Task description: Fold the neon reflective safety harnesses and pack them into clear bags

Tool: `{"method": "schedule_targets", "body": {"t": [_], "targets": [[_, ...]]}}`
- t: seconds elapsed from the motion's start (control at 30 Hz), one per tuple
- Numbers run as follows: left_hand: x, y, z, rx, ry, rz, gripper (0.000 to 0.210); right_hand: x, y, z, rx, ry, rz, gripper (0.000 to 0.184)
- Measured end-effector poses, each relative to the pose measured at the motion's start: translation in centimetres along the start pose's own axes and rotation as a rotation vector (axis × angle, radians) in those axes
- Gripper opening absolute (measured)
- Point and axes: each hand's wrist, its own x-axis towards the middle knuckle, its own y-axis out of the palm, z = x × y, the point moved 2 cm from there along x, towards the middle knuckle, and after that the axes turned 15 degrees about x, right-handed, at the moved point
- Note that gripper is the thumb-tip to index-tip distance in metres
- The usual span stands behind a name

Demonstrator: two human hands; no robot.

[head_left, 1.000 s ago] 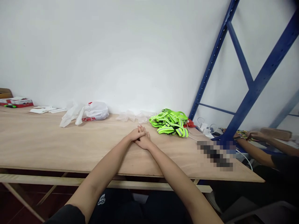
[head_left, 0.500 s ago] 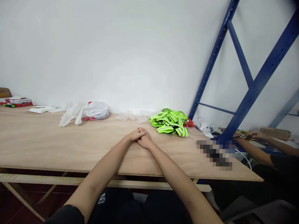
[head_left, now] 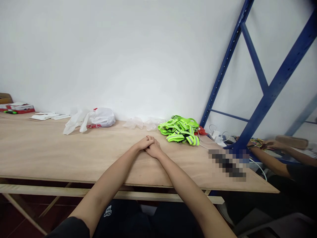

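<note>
My left hand [head_left: 144, 143] and my right hand [head_left: 155, 150] are clasped together on the wooden table [head_left: 99, 152], both forearms reaching in over the front edge. The fingers of the left lie across the right and close round it. Part of the right hand's fingers is hidden under that grip. No object shows in either hand. Nearest to them, up and to the right, lies a tangled heap of neon-green reflective straps [head_left: 179, 129]. Crumpled clear plastic bags [head_left: 151, 124] sit behind the hands by the wall.
Left along the wall are a white plastic bag [head_left: 104, 117], white papers [head_left: 48, 115] and a red-and-white box [head_left: 21, 107]. Blue rack posts [head_left: 264, 102] rise at right, near a white charger [head_left: 216, 135] with cables. Beyond them, another person's arms [head_left: 268, 160] work among small items.
My hands stay clasped in the same spot. At the far right, the other person's hands have shifted very slightly.
</note>
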Motion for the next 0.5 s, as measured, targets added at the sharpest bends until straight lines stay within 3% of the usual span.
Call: {"method": "schedule_targets", "body": {"t": [0.27, 0.5], "targets": [[-1.5, -0.8, -2.7, 0.001, 0.031, -0.026, 0.026, -0.3, -0.4, 0.8, -0.021, -0.011, -0.001, 0.071], [-8.1, -3.3, -2.1, 0.058, 0.133, -0.017, 0.048, -0.2, -0.2, 0.4, -0.038, -0.022, -0.015, 0.072]]}}
